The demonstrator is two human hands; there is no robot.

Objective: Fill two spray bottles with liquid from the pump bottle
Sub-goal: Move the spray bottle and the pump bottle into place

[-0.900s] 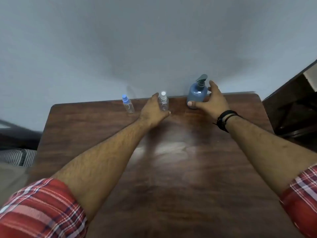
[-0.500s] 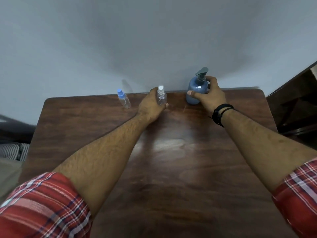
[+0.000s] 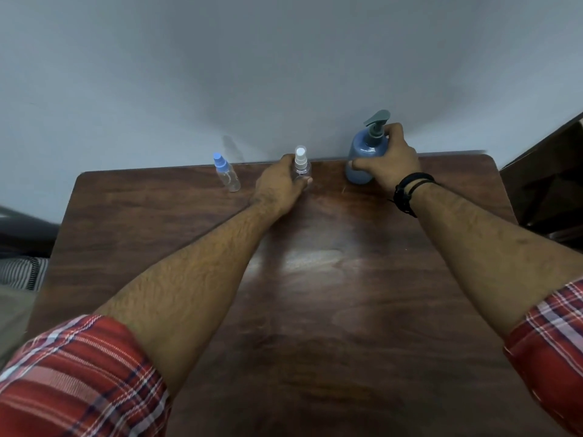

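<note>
Pump bottle (image 3: 362, 156), upper right of frame: no readable text.
Spray bottles, upper middle of frame: no readable labels.

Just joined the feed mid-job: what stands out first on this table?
Both hands reach to the far edge of the table: the right hand grips the blue pump bottle, and the left hand holds the white-capped spray bottle. A blue-capped spray bottle stands untouched further left.

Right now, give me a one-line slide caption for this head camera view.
Left hand grips the white-capped spray bottle, right hand the blue pump bottle; blue-capped spray bottle stands untouched.
</note>
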